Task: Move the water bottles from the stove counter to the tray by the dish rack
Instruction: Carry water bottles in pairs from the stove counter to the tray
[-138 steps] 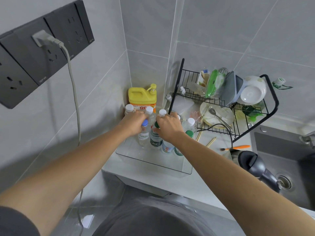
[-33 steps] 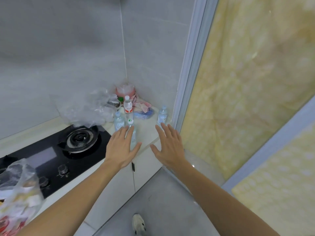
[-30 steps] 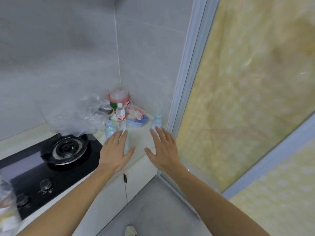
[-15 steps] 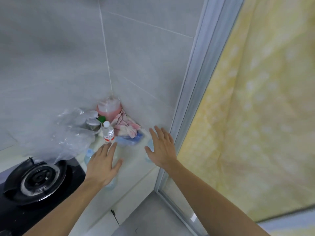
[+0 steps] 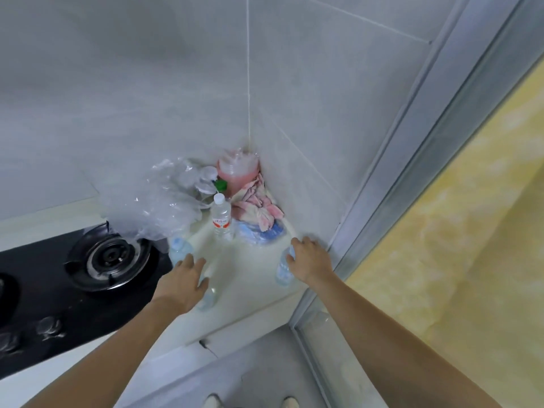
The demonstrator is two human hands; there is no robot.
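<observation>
At the stove counter [image 5: 253, 278] we reach both hands, our left hand [image 5: 184, 279] spread above one small water bottle [image 5: 207, 295], our right hand [image 5: 309, 260] curling round another [image 5: 282, 267], neither yet gripped; light, slick plastic, best taken mid-body.

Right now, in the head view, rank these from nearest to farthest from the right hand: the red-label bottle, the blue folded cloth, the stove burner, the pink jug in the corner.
From the right hand:
1. Blue folded cloth, just left of the fingertips.
2. Red-label bottle, upright, mid-counter beyond the cloth.
3. Pink jug, back in the wall corner.
4. Stove burner, far left on the black hob.
</observation>
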